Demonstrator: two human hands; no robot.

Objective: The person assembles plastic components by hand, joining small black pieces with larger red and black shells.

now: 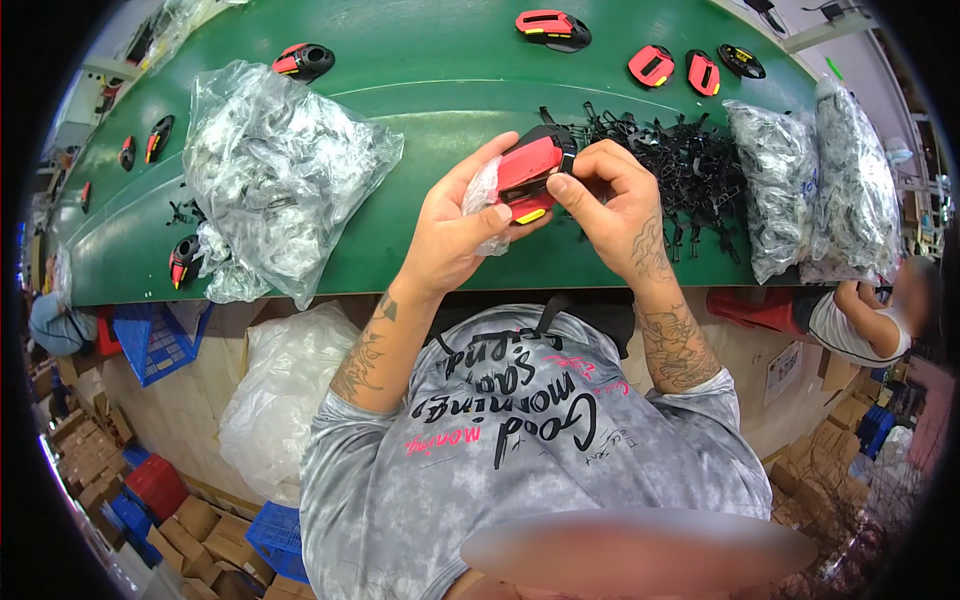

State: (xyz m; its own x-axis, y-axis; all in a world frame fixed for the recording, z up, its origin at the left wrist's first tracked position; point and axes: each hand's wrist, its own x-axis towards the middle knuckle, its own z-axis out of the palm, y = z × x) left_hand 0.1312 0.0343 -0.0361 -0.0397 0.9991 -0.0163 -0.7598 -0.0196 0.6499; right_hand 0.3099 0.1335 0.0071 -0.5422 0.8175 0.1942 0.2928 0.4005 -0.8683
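Note:
Over the near edge of the green table, my left hand is closed around a red-and-black plastic housing with a yellow accent. Crumpled clear plastic lies between the palm and the housing. My right hand is closed in a pinch at the housing's black end, its thumb against it; whatever the fingertips grip is hidden. Just beyond this hand lies a tangled pile of small black plastic clips or straps.
A large clear bag of wrapped items lies left, and two stuffed clear bags lie right. More red-and-black housings are scattered along the far side. Another person sits at the right. Blue crates stand below the table, left.

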